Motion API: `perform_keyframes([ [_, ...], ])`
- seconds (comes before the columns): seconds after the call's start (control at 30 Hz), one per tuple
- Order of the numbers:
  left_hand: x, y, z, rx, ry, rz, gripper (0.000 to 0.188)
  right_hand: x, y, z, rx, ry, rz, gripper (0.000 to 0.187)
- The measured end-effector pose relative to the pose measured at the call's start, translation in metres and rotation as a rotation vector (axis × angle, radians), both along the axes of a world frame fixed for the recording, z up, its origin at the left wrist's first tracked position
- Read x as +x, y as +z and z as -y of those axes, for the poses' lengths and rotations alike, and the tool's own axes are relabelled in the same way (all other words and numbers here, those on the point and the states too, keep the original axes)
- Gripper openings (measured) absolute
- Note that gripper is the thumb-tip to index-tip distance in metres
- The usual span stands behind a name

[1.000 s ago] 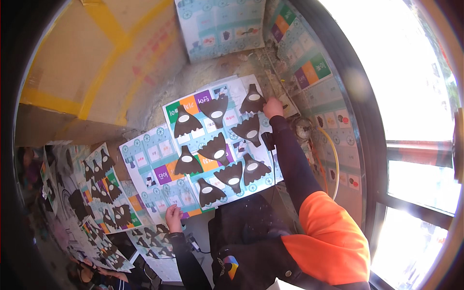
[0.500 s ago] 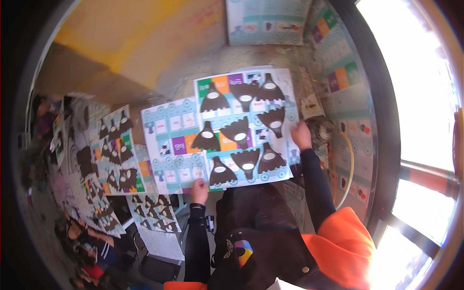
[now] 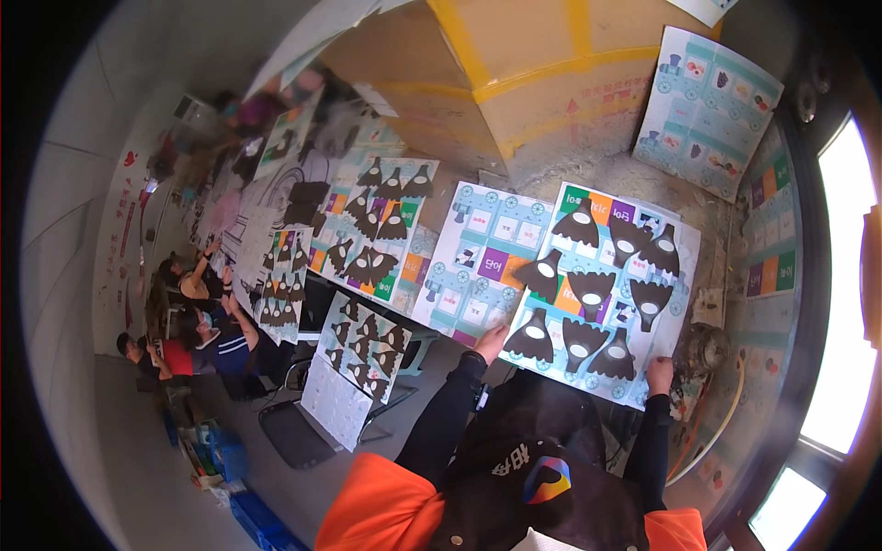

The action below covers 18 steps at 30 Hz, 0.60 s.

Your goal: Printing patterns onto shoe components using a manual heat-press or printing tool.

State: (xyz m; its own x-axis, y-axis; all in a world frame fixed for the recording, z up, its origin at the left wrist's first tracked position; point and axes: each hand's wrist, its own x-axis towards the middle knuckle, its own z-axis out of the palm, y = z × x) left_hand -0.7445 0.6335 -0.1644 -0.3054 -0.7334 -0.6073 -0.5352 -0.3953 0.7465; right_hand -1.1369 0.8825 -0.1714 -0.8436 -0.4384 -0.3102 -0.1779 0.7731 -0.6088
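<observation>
A printed sheet point(image 3: 602, 234) with pale blue train pictures and coloured blocks lies in front of me. Several black fan-shaped cut-outs point(image 3: 591, 292), each with a white oval, are spread in rows over it. At its lower left edge, my left hand point(image 3: 491, 342) is closed on the paper. My right hand point(image 3: 660, 375) pinches the lower right corner; its fingertips are partly hidden. Another printed sheet point(image 3: 478, 253) without cut-outs sticks out from under the left side.
Further left lie more sheets with black cut-outs point(image 3: 377, 225). A cardboard box point(image 3: 560, 83) with yellow tape stands at the far side. Below left are a black chair point(image 3: 296, 433) and a sheet-covered stand point(image 3: 354, 367). Several people point(image 3: 220, 335) sit farther off. A yellow hose point(image 3: 726, 427) hangs at right.
The view has swung left, so the sheets appear farther right. My right hand has slid from the sheet's right side down to its lower right corner. My left hand stays at the lower left.
</observation>
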Motion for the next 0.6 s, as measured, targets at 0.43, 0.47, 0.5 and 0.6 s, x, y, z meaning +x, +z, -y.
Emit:
perform_keyframes([
  [0.43, -0.007, 0.046, -0.013, 0.146, 0.083, -0.476, 0.038, -0.001, 0.035, 0.002, -0.310, 0.104, 0.446, 0.037],
  [0.47, -0.009, 0.048, -0.016, 0.139, 0.077, -0.464, 0.038, 0.000, 0.059, 0.002, -0.387, 0.071, 0.532, 0.038],
  [0.5, -0.010, 0.045, -0.018, 0.138, 0.064, -0.473, 0.038, -0.003, 0.066, -0.002, -0.393, 0.062, 0.521, 0.038],
  [0.6, -0.014, 0.049, -0.020, 0.144, 0.061, -0.421, 0.038, -0.005, 0.073, -0.010, -0.458, 0.002, 0.586, 0.036],
])
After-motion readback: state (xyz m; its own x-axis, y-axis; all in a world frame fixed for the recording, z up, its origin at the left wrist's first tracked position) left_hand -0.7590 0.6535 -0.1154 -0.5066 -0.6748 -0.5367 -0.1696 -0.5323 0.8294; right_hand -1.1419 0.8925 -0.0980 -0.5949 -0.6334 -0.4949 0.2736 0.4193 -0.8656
